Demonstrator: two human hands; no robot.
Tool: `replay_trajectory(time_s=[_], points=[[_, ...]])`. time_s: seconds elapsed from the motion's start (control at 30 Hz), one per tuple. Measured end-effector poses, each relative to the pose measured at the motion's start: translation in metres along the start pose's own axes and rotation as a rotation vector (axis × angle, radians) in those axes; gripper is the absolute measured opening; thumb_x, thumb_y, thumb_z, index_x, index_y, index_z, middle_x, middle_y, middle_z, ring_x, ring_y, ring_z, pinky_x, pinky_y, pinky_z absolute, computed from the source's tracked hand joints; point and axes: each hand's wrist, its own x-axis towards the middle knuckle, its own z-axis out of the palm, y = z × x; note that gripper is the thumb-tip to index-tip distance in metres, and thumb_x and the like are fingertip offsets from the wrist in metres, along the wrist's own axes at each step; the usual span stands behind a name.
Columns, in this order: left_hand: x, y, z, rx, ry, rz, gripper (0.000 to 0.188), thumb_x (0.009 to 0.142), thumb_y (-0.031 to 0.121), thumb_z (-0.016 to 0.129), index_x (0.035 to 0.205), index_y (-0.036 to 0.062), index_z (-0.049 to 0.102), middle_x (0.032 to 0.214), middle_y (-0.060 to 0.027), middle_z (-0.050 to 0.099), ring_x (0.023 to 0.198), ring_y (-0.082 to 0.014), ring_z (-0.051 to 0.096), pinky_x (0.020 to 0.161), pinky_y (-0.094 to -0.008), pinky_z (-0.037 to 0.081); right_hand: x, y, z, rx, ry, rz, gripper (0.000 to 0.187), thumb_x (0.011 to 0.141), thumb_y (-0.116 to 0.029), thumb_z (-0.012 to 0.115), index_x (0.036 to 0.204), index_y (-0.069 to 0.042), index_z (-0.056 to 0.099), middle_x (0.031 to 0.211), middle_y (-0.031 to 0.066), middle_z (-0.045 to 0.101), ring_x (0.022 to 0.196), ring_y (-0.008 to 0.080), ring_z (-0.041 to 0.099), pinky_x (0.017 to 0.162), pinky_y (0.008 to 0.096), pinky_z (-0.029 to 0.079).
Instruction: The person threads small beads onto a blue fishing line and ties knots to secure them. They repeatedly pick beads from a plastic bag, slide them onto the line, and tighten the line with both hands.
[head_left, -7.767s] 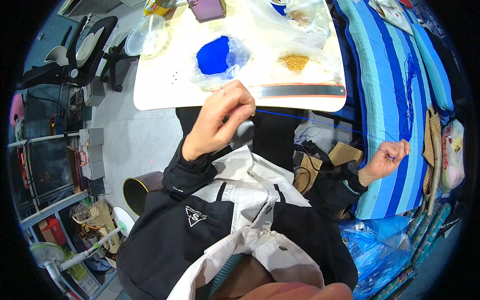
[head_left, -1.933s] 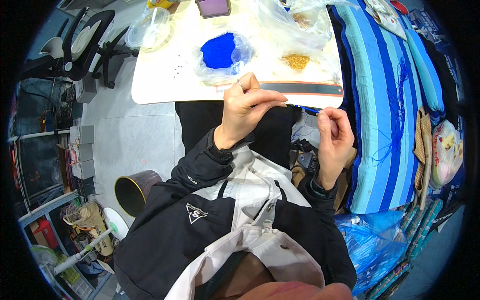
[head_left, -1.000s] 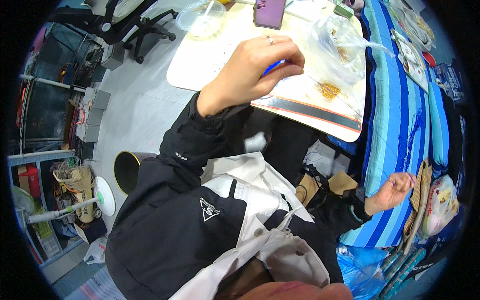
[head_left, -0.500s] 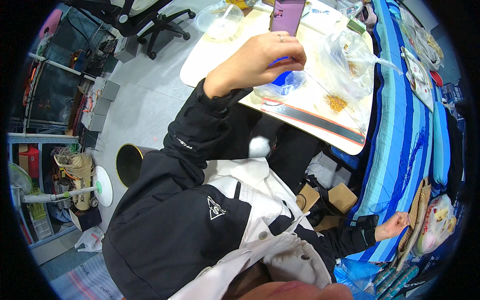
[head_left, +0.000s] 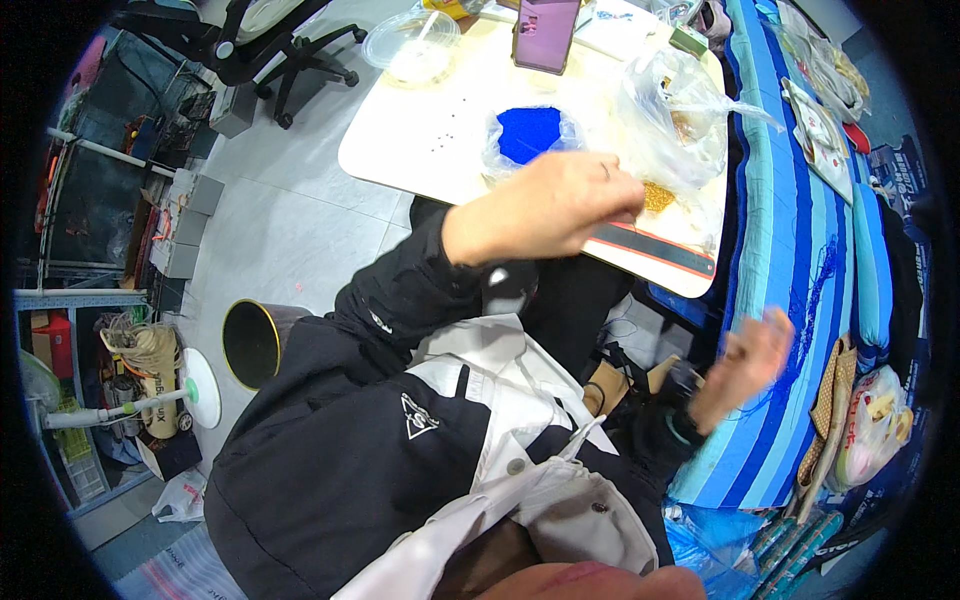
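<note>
Left hand (head_left: 550, 205) pinched, contents hidden; right hand (head_left: 742, 368) blurred, grip unclear. Sweeping low might spill loose bright-blue granules (head_left: 527, 134) at left hand's twelve o'clock.

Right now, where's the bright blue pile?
In the head view's upper middle: the blue pile sits on clear plastic on the table, just beyond the left hand, left of the gold pile.

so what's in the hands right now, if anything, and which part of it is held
That can't be told: the left hand is curled, but nothing shows clearly in its grip, and the right hand is too blurred.
</note>
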Motion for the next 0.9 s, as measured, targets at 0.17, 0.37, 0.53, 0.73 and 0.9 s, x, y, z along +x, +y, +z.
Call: replay_trajectory(time_s=[0.17, 0.37, 0.53, 0.73, 0.9], points=[[-0.011, 0.014, 0.030, -0.054, 0.080, 0.023, 0.018, 0.072, 0.005, 0.063, 0.088, 0.0020, 0.056, 0.081, -0.0107, 0.057, 0.078, -0.0298, 0.059, 0.066, -0.0374, 0.048, -0.039, 0.028, 0.101, 0.283, -0.552, 0.464, 0.027, 0.098, -0.013, 0.052, 0.123, -0.001, 0.052, 0.073, -0.0031, 0.045, 0.056, 0.0028, 0.035, 0.050, 0.0183, 0.029], [-0.022, -0.010, 0.027, -0.093, 0.159, -0.044, 0.013, 0.074, 0.007, 0.064, 0.084, 0.0033, 0.057, 0.081, -0.0090, 0.056, 0.079, -0.0291, 0.059, 0.067, -0.0380, 0.047, -0.038, 0.040, 0.129, 0.324, -0.401, 0.399, 0.024, 0.100, -0.018, 0.051, 0.080, -0.007, 0.047, 0.067, -0.0044, 0.037, 0.054, 0.0030, 0.025, 0.048, 0.0206, 0.020], [-0.016, -0.042, 0.028, 0.065, 0.260, 0.035, 0.011, 0.075, 0.012, 0.066, 0.084, 0.0081, 0.061, 0.081, -0.0033, 0.058, 0.078, -0.0232, 0.058, 0.071, -0.0356, 0.044, -0.024, 0.051, 0.153, 0.287, -0.232, 0.201, 0.026, 0.101, -0.016, 0.048, 0.076, -0.008, 0.044, 0.065, -0.0046, 0.034, 0.053, 0.0025, 0.022, 0.046, 0.0206, 0.018], [-0.022, -0.072, 0.034, 0.198, 0.339, 0.044, 0.007, 0.073, 0.013, 0.064, 0.080, 0.0138, 0.065, 0.081, 0.0018, 0.064, 0.083, -0.0173, 0.061, 0.078, -0.0329, 0.043, -0.023, 0.060, 0.180, 0.223, -0.041, 0.115, 0.035, 0.101, -0.014, 0.047, 0.068, -0.010, 0.036, 0.062, -0.0047, 0.031, 0.052, 0.0030, 0.020, 0.045, 0.0210, 0.017], [-0.044, -0.096, 0.037, 0.143, 0.293, -0.138, 0.011, 0.071, 0.011, 0.066, 0.081, 0.0155, 0.066, 0.083, 0.0026, 0.066, 0.087, -0.0177, 0.062, 0.085, -0.0346, 0.041, -0.023, 0.067, 0.186, 0.222, -0.037, 0.128, 0.034, 0.101, -0.014, 0.047, 0.068, -0.010, 0.036, 0.062, -0.0048, 0.031, 0.052, 0.0029, 0.020, 0.045, 0.0209, 0.017]])
